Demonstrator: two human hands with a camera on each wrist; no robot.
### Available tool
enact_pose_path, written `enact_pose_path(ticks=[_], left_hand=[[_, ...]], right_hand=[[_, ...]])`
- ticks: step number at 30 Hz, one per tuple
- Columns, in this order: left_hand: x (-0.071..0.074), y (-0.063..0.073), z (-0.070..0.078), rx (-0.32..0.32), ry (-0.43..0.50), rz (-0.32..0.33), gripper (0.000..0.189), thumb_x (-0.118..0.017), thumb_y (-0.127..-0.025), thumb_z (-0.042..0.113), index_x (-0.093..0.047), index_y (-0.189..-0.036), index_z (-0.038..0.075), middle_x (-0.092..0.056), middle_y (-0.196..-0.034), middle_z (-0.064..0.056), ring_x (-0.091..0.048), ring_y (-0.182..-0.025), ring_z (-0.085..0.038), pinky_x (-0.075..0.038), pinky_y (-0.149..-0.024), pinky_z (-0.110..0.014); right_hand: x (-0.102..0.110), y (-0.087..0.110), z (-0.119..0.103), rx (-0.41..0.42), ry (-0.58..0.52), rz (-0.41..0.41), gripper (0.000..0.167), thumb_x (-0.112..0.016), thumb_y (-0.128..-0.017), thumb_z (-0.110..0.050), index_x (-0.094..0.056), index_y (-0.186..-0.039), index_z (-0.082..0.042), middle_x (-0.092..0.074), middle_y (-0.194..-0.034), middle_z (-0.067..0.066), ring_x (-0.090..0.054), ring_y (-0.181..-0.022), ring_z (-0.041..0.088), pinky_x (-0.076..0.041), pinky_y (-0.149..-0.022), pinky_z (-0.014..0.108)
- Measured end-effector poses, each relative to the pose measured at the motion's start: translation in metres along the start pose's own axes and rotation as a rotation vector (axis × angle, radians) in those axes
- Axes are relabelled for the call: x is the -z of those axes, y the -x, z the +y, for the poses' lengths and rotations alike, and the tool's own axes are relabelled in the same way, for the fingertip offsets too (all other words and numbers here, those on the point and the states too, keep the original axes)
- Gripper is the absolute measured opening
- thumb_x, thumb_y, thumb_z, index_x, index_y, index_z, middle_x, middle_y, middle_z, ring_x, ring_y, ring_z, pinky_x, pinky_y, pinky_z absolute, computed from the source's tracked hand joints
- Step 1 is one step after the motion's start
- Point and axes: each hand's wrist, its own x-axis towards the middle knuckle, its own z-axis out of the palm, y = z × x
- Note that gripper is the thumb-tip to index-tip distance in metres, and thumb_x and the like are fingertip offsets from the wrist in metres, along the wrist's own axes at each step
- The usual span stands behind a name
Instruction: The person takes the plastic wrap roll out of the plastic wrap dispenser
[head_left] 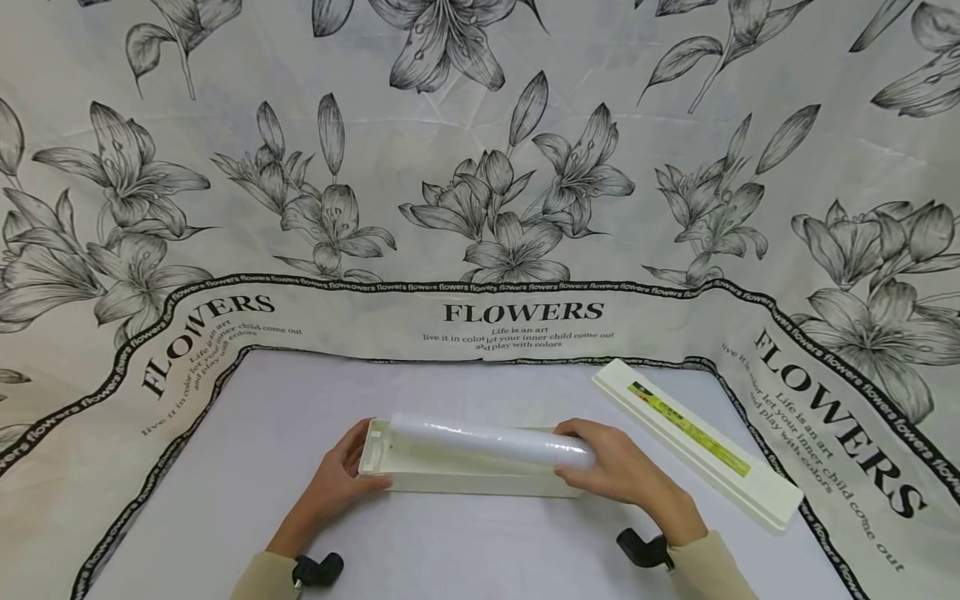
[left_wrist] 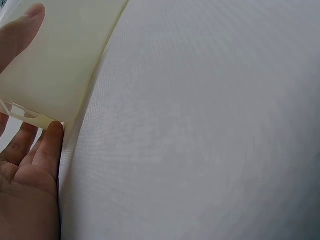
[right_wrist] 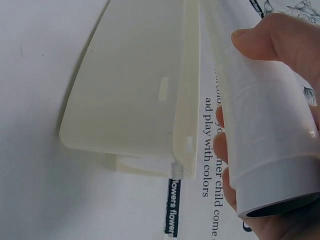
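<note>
A long cream plastic box [head_left: 480, 484] lies open-topped on the white tabletop. My left hand [head_left: 333, 475] holds its left end; in the left wrist view the thumb [left_wrist: 22, 32] lies along one side and the fingers bend at the end wall. A white roll of plastic film [head_left: 480, 439] slants over the box, its left end at the box's left part. My right hand [head_left: 622, 468] grips the roll's right end, which is raised above the box. The right wrist view shows the hollow tube end of the film roll [right_wrist: 270, 115] beside the box wall [right_wrist: 125, 85].
A long cream lid [head_left: 765, 500] with a yellow-green label lies diagonally at the right, partly over the tablecloth's border. The white tabletop [head_left: 465, 550] is edged by a flower-printed cloth [head_left: 360, 321] that rises behind it. Black wrist mounts [head_left: 318, 571] sit at both wrists.
</note>
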Motion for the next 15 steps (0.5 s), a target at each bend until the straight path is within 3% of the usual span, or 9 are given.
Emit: enact_pose_path(ticks=[15], left_hand=[[-0.0017,-0.0006,-0.0013,-0.007,-0.012,0.004,0.105,-0.090,-0.078,0.011,-0.028,-0.162,0.009,-0.035,-0.164,-0.020,-0.033,-0.152,-0.040,-0.039,-0.105,-0.006]], right_hand=[[0.0042,0.0091,0.0101,-0.030,-0.001,0.100,0.044,-0.088,-0.078,-0.025,-0.069,-0.117,-0.021,-0.074,-0.109,-0.007,-0.063,-0.087,0.006,-0.056,-0.073,0.029]])
